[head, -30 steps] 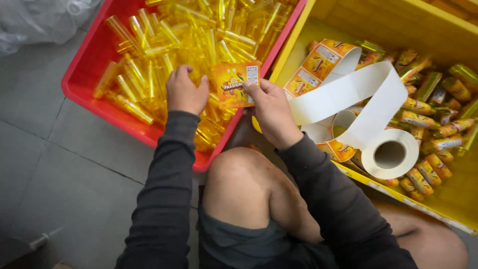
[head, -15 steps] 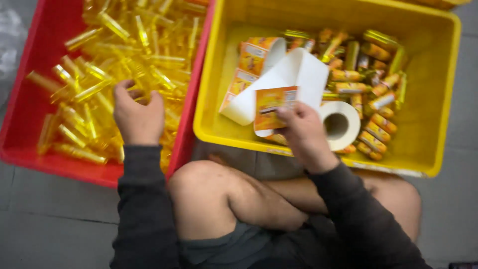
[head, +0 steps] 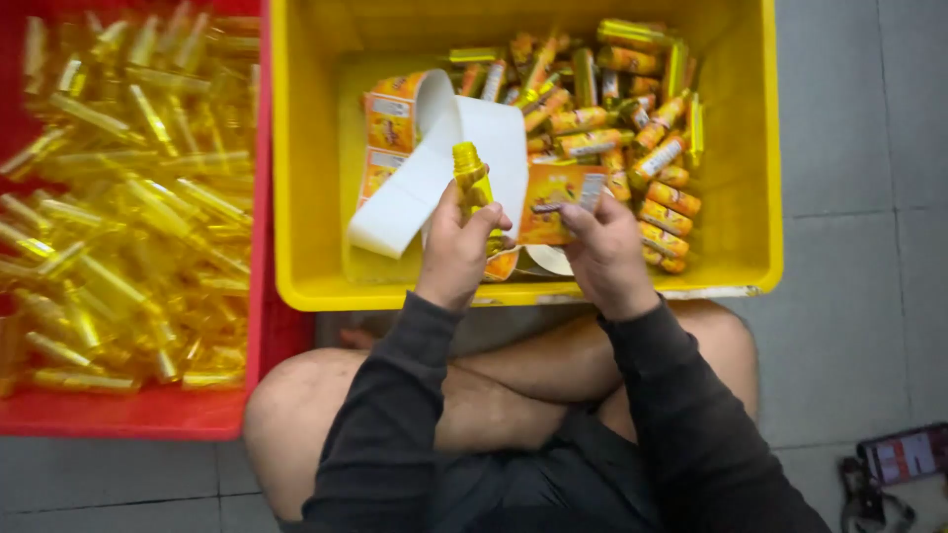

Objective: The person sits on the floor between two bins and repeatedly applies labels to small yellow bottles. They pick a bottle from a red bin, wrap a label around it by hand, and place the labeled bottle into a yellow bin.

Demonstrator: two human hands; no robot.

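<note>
Your left hand (head: 456, 247) is clamped around a small yellow translucent plastic tube with a yellow cap (head: 472, 183), held upright over the near edge of the yellow plastic crate (head: 296, 197). Your right hand (head: 604, 252) pinches an orange printed sticker label (head: 558, 202) by its lower edge, thumb and fingers closed on it, just beside the tube.

The tube looks light, stiff and smooth, so it may slip or turn in your grip; hold it low on the body and leave the upper part bare. The label is thin, limp and probably tacky on one face, so keep to its edges.

Inside the crate lie a white strip of label backing paper (head: 425, 178) and a heap of labelled orange tubes (head: 632, 128). The red plastic crate (head: 138, 410) to your left holds bare yellow tubes (head: 118, 197). Both crates sit on a grey tiled floor (head: 859, 247), where you sit cross-legged.
</note>
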